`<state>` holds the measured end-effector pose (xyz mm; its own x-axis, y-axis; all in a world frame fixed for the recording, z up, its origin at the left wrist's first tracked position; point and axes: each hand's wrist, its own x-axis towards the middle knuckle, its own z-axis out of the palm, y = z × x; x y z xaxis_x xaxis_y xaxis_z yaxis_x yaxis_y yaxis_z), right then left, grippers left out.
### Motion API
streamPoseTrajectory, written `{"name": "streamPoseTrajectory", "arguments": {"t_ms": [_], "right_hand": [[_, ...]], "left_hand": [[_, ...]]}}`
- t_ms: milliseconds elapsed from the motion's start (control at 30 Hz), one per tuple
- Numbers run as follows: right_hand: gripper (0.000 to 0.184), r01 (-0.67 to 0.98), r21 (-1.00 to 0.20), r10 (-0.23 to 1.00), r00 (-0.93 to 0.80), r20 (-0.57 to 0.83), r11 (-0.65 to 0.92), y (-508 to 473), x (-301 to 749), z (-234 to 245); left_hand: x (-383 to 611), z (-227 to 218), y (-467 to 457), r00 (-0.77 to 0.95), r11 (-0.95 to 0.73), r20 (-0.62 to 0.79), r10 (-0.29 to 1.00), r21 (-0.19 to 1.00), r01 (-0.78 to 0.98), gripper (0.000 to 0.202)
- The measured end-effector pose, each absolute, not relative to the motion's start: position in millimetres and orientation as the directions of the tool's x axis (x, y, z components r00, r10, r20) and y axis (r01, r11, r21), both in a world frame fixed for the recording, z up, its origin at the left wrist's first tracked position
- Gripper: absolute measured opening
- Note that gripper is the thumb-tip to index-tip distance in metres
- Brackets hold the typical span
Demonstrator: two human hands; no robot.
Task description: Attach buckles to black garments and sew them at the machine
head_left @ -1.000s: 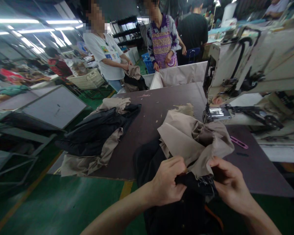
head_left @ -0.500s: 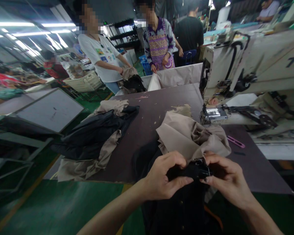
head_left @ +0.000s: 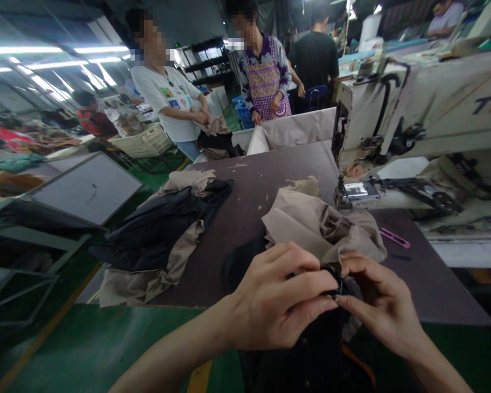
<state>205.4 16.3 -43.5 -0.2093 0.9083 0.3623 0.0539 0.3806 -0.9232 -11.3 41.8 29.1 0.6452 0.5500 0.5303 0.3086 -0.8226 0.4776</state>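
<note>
Item one: left hand (head_left: 276,297), bare, is showing a broad back and long, tapering fingers (head_left: 298,267) with short nails. Item two: right hand (head_left: 380,305), likewise bare, is showing the same slim build and softly raised knuckles. Item three: left forearm (head_left: 167,360), bare and smooth, is narrowing toward the wrist. Item four: right forearm (head_left: 433,363), matching it, is also bare. Both forearms are running out past the lower edge of the head view, so any sleeve above them is staying hidden.
</note>
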Motion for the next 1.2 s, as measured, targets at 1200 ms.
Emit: {"name": "streamPoseTrajectory", "arguments": {"t_ms": [1200], "right_hand": [[0.039,0.031,-0.994,0.851,-0.52,0.07,0.101,41,203,-75]], "left_hand": [[-45,-15,72,0.755,-0.634,0.074,0.651,0.6,0.488,0.04]]}}
